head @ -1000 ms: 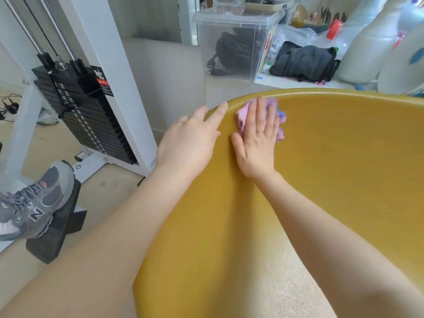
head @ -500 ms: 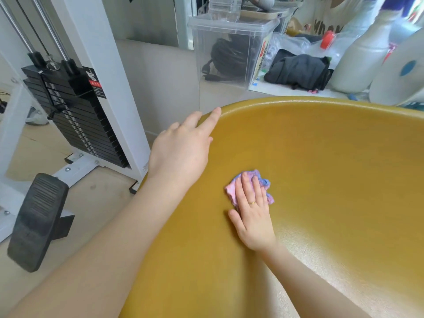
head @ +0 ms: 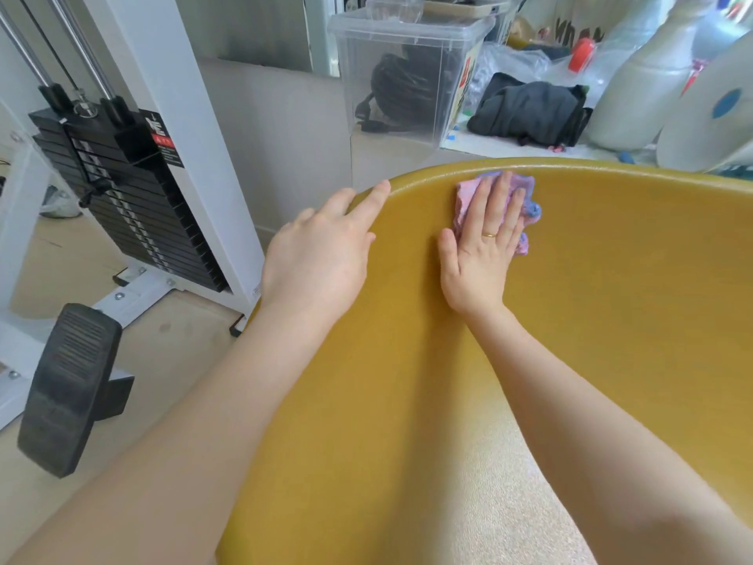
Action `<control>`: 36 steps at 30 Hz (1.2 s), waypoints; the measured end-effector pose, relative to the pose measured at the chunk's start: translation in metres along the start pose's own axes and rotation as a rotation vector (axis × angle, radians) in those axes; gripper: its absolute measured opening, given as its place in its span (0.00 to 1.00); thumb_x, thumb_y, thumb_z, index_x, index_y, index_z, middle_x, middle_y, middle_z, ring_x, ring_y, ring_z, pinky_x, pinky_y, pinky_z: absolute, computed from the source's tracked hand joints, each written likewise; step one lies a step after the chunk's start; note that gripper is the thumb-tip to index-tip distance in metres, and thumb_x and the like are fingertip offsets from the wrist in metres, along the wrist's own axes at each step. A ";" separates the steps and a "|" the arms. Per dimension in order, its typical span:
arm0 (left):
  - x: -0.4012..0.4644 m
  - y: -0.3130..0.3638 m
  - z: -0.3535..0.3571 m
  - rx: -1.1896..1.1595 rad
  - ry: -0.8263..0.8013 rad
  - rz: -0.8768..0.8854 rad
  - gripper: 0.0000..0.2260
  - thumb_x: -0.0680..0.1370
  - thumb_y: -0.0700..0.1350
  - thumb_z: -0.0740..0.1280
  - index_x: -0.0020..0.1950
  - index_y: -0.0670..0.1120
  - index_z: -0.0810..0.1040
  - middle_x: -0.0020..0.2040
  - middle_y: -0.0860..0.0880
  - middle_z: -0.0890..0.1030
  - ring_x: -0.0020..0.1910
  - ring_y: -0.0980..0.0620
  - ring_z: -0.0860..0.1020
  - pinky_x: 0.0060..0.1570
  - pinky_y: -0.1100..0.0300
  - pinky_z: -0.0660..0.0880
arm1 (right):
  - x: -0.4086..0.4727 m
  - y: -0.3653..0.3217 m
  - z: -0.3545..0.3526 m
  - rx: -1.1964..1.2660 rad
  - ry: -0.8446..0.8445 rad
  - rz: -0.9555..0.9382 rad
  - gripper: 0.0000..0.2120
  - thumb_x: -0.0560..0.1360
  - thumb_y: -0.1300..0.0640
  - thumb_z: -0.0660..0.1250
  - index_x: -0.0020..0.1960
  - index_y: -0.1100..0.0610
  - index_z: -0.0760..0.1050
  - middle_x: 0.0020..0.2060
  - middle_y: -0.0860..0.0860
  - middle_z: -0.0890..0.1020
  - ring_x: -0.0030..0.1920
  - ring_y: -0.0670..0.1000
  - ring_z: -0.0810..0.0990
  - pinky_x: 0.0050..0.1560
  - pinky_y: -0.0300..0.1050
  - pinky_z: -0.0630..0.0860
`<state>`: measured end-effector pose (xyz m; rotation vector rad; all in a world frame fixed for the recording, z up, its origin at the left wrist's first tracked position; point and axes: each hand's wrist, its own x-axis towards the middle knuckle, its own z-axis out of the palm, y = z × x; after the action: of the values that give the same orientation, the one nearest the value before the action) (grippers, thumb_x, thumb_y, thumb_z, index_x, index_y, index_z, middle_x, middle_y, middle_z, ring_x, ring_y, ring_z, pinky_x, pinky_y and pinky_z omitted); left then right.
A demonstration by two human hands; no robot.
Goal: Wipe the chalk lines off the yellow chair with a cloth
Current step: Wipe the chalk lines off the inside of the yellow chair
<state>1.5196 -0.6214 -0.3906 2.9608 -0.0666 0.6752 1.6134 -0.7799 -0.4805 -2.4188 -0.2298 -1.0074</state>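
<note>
The yellow chair [head: 619, 303] fills the right and lower part of the view, its curved back rising to a rounded top rim. My right hand [head: 483, 246] lies flat, fingers spread, pressing a pink and blue cloth [head: 464, 197] against the inside of the back just under the rim. A ring sits on one finger. My left hand [head: 322, 250] rests on the chair's left edge with the fingers over the rim, holding nothing. I can see no chalk lines on the bare yellow surface.
A white weight machine with a black plate stack [head: 122, 197] and a black foot pedal [head: 69, 385] stands on the floor at left. Behind the chair are a clear plastic box [head: 407, 71], a dark bag [head: 529, 112] and white bottles [head: 644, 83].
My right hand has slid the cloth from the middle of the chair back up to just under the top rim. The left hand has stayed on the left edge.
</note>
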 end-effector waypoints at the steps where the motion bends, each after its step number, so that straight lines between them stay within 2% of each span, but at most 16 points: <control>1: 0.001 -0.001 -0.001 -0.011 -0.001 -0.004 0.22 0.82 0.49 0.53 0.75 0.59 0.52 0.72 0.53 0.65 0.58 0.44 0.73 0.46 0.54 0.70 | -0.020 0.005 0.003 -0.005 -0.051 -0.017 0.32 0.76 0.47 0.51 0.74 0.62 0.51 0.73 0.62 0.54 0.73 0.60 0.46 0.71 0.44 0.33; 4: 0.000 -0.001 -0.003 -0.033 -0.015 -0.017 0.22 0.82 0.49 0.53 0.75 0.59 0.53 0.72 0.53 0.65 0.59 0.44 0.73 0.47 0.53 0.71 | -0.083 0.031 0.004 -0.061 -0.233 -0.110 0.29 0.77 0.44 0.49 0.74 0.56 0.49 0.74 0.55 0.54 0.74 0.56 0.44 0.71 0.44 0.37; 7: 0.000 0.001 -0.003 -0.044 -0.007 -0.018 0.22 0.82 0.49 0.53 0.75 0.60 0.54 0.72 0.53 0.65 0.59 0.44 0.73 0.48 0.53 0.72 | -0.089 0.053 -0.002 -0.081 -0.295 -0.177 0.26 0.79 0.42 0.41 0.74 0.51 0.47 0.75 0.49 0.48 0.74 0.50 0.39 0.71 0.41 0.36; 10: 0.000 0.000 -0.004 -0.049 -0.014 -0.019 0.22 0.82 0.49 0.53 0.75 0.60 0.54 0.73 0.53 0.65 0.60 0.45 0.73 0.48 0.54 0.72 | -0.046 0.040 -0.011 0.022 -0.188 -0.004 0.30 0.76 0.44 0.45 0.75 0.56 0.51 0.74 0.52 0.50 0.74 0.59 0.45 0.70 0.41 0.33; 14: 0.002 0.000 -0.005 -0.113 -0.041 -0.037 0.21 0.82 0.48 0.52 0.74 0.60 0.56 0.72 0.56 0.65 0.61 0.46 0.72 0.49 0.53 0.72 | 0.019 -0.004 -0.019 0.236 0.056 0.315 0.35 0.73 0.43 0.42 0.74 0.62 0.49 0.74 0.62 0.49 0.74 0.63 0.43 0.70 0.53 0.38; 16: 0.005 -0.002 -0.005 -0.169 -0.070 -0.024 0.20 0.82 0.48 0.51 0.74 0.59 0.58 0.72 0.56 0.66 0.65 0.46 0.70 0.54 0.52 0.72 | 0.024 -0.023 -0.015 0.296 0.071 0.319 0.36 0.73 0.42 0.42 0.74 0.63 0.48 0.74 0.63 0.48 0.74 0.63 0.42 0.70 0.51 0.37; 18: 0.009 -0.004 -0.008 -0.252 -0.107 0.000 0.19 0.82 0.48 0.51 0.74 0.57 0.61 0.72 0.55 0.66 0.68 0.47 0.67 0.62 0.52 0.69 | 0.006 -0.045 -0.004 0.335 0.003 0.209 0.34 0.74 0.43 0.44 0.73 0.63 0.47 0.74 0.64 0.47 0.73 0.62 0.41 0.70 0.45 0.34; 20: 0.012 -0.007 -0.013 -0.448 -0.152 -0.019 0.18 0.82 0.47 0.52 0.72 0.54 0.66 0.72 0.54 0.68 0.70 0.51 0.66 0.67 0.58 0.64 | -0.023 -0.073 0.004 0.401 -0.068 0.126 0.33 0.76 0.40 0.43 0.72 0.60 0.43 0.73 0.59 0.45 0.73 0.54 0.38 0.70 0.44 0.33; 22: 0.012 -0.014 -0.021 -0.836 -0.246 -0.120 0.17 0.82 0.47 0.53 0.70 0.51 0.68 0.70 0.54 0.70 0.70 0.56 0.67 0.68 0.65 0.60 | -0.050 -0.101 0.004 0.501 -0.124 0.086 0.34 0.76 0.35 0.38 0.72 0.57 0.41 0.72 0.53 0.42 0.72 0.46 0.33 0.71 0.47 0.35; 24: 0.008 -0.026 -0.030 -1.230 -0.362 -0.226 0.17 0.82 0.48 0.54 0.71 0.49 0.68 0.70 0.52 0.71 0.67 0.58 0.69 0.70 0.64 0.61 | -0.073 -0.122 -0.004 0.593 -0.204 0.049 0.34 0.75 0.34 0.38 0.72 0.55 0.38 0.72 0.49 0.40 0.73 0.46 0.32 0.73 0.50 0.36; 25: 0.004 -0.033 -0.030 -1.314 -0.384 -0.248 0.18 0.82 0.48 0.54 0.71 0.49 0.66 0.70 0.51 0.70 0.67 0.58 0.69 0.70 0.62 0.61 | -0.085 -0.130 -0.009 0.631 -0.248 0.028 0.34 0.74 0.34 0.38 0.72 0.54 0.38 0.72 0.47 0.39 0.73 0.48 0.33 0.73 0.52 0.36; 26: -0.001 -0.039 -0.030 -1.307 -0.395 -0.227 0.18 0.82 0.48 0.53 0.72 0.49 0.65 0.71 0.51 0.69 0.67 0.59 0.68 0.71 0.62 0.60 | -0.096 -0.137 -0.015 0.671 -0.289 0.006 0.34 0.75 0.34 0.39 0.72 0.53 0.37 0.72 0.46 0.38 0.74 0.50 0.34 0.73 0.53 0.36; 29: -0.026 -0.046 -0.026 -1.033 -0.333 -0.091 0.20 0.82 0.48 0.51 0.75 0.49 0.60 0.74 0.54 0.61 0.72 0.62 0.59 0.72 0.67 0.52 | -0.141 -0.154 -0.029 0.737 -0.389 -0.096 0.32 0.77 0.36 0.41 0.75 0.51 0.38 0.73 0.41 0.36 0.74 0.53 0.36 0.73 0.54 0.36; 32: -0.054 -0.056 -0.020 -1.059 -0.254 -0.084 0.19 0.83 0.47 0.50 0.74 0.49 0.61 0.70 0.59 0.64 0.68 0.67 0.61 0.67 0.75 0.56 | -0.173 -0.156 -0.036 0.747 -0.444 -0.180 0.30 0.78 0.39 0.42 0.75 0.53 0.43 0.75 0.45 0.40 0.75 0.54 0.39 0.74 0.53 0.38; 34: -0.071 -0.063 -0.013 -1.084 -0.227 -0.093 0.19 0.83 0.45 0.51 0.74 0.50 0.60 0.69 0.60 0.63 0.68 0.67 0.61 0.69 0.72 0.56 | -0.166 -0.150 -0.035 0.733 -0.439 -0.169 0.31 0.79 0.39 0.43 0.74 0.58 0.45 0.74 0.52 0.47 0.75 0.55 0.42 0.74 0.52 0.41; 36: -0.087 -0.067 -0.003 -1.082 -0.178 -0.065 0.20 0.81 0.46 0.53 0.73 0.52 0.57 0.69 0.60 0.61 0.70 0.65 0.59 0.71 0.68 0.55 | -0.143 -0.137 -0.027 0.677 -0.408 -0.121 0.32 0.78 0.40 0.45 0.73 0.60 0.45 0.73 0.53 0.48 0.75 0.56 0.43 0.74 0.51 0.41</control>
<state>1.4439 -0.5524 -0.4316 1.9482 -0.2541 0.2223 1.4488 -0.6710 -0.5119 -1.9571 -0.7360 -0.3691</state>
